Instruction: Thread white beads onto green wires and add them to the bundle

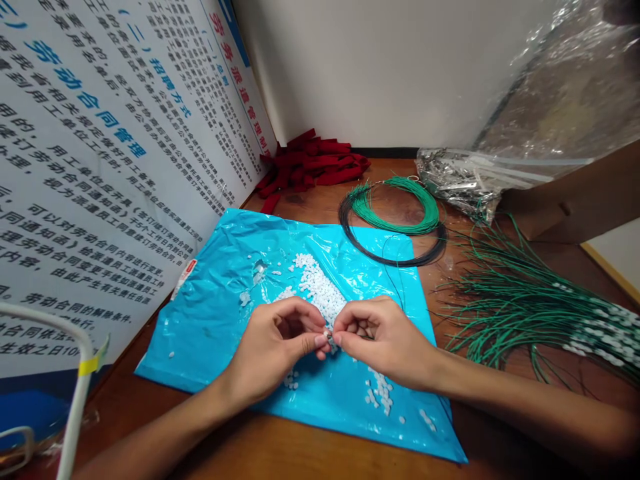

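Note:
My left hand (280, 340) and my right hand (383, 337) meet fingertip to fingertip above a blue plastic bag (200, 320). Thumb and forefinger are pinched on each side. A small white piece (327, 337) shows at the left fingertips; its exact shape is too small to tell. What the right fingertips grip is hidden. Just beyond the hands, many small white pieces (320, 283) lie heaped on the bag, with more scattered nearer me. A thin dark wire (399, 283) runs down the bag behind my right hand.
Green wire (395, 220) and black wire (370, 253) lie coiled at the bag's far right edge. A bundle of green wires with white pieces (540, 307) is at right. Red strips (315, 160) are piled behind; a clear plastic bag (460, 177) lies beside a cardboard box (575, 193). A printed board (125, 133) stands left.

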